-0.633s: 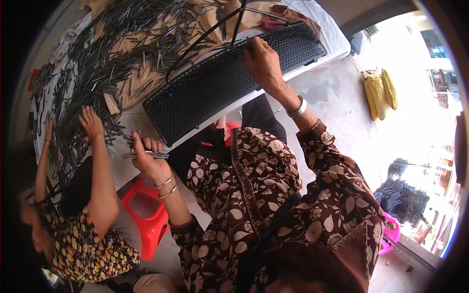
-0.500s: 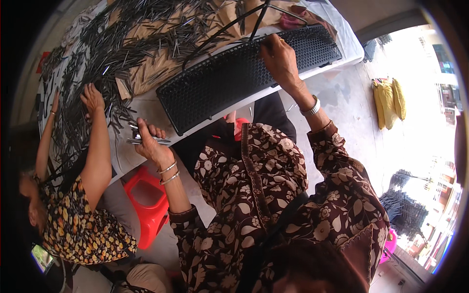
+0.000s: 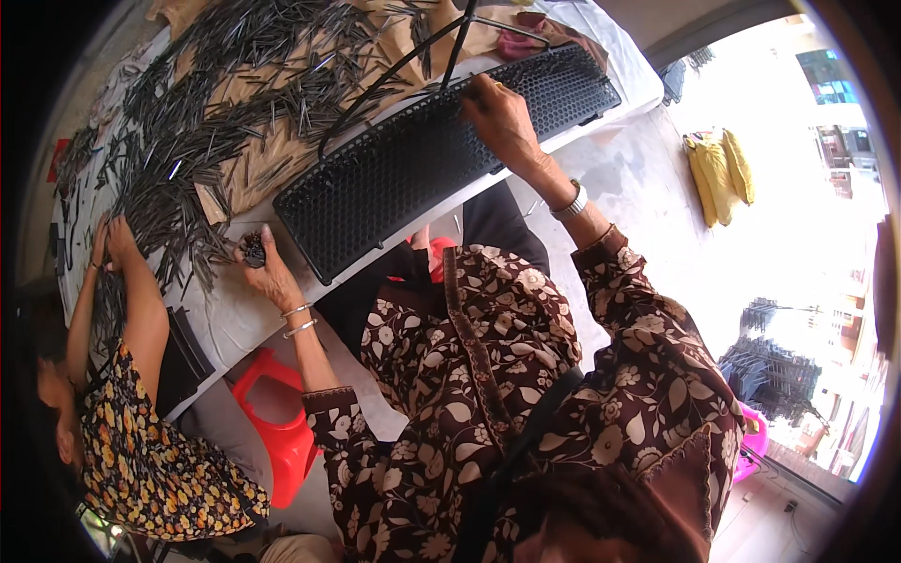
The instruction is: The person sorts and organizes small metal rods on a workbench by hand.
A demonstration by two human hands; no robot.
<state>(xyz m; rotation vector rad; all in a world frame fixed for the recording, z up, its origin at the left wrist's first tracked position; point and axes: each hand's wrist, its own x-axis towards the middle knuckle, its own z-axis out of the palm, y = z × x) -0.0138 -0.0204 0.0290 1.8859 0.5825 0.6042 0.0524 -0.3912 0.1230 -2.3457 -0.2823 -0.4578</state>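
Note:
My left hand [image 3: 274, 280] is closed round a bundle of thin dark metal rods [image 3: 253, 251], their ends turned upward beside the near left corner of a long black perforated rack [image 3: 361, 197]. Over the right half of that rack is my right hand [image 3: 510, 129], fingers curled together at the far side of its honeycomb of holes. Whatever lies between those fingertips is too dark and blurred to make out. The rack rests along the table's near edge, and thin black bars [image 3: 399, 68] rise behind it.
Loose dark rods [image 3: 178, 159] lie heaped across the white-covered table, partly on brown paper [image 3: 267, 164]. A co-worker's hands [image 3: 114, 242] are at the pile on the left. Below stands a red stool [image 3: 282, 436]; yellow sacks [image 3: 718, 178] stand on the floor at right.
My left hand has turned so the rods point end-up, staying near the rack's corner. My right hand remains over the rack. The co-worker's hands have drawn nearer and come together. The view has shifted slightly.

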